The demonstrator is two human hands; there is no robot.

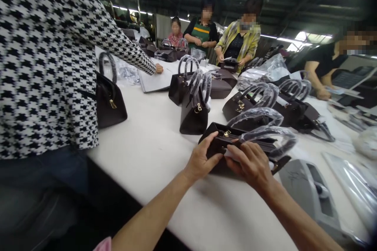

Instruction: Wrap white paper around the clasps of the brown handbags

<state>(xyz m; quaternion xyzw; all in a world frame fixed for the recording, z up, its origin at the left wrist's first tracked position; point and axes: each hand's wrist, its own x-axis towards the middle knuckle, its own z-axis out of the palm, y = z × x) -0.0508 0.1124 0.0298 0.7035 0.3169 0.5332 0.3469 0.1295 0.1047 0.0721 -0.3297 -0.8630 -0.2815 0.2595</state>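
A dark brown handbag point(218, 164) with plastic-wrapped handles and gold hardware lies on the white table point(147, 153) in front of me. My left hand point(203, 157) grips its left end, the thumb and fingers on either side of the edge. My right hand point(250, 161) is curled against the bag's near side, below the wrapped handles, its fingertips close to my left thumb. Just beyond, another brown handbag point(194, 115) stands upright with a gold clasp on its end. More brown bags point(238, 106) with wrapped handles stand to the right of it.
At the left stands a person in a houndstooth jacket point(50, 66), beside a brown bag point(110, 104). A grey device point(306, 188) and clear plastic sheeting point(350, 188) lie at the right. Several people work around the table's far side and right.
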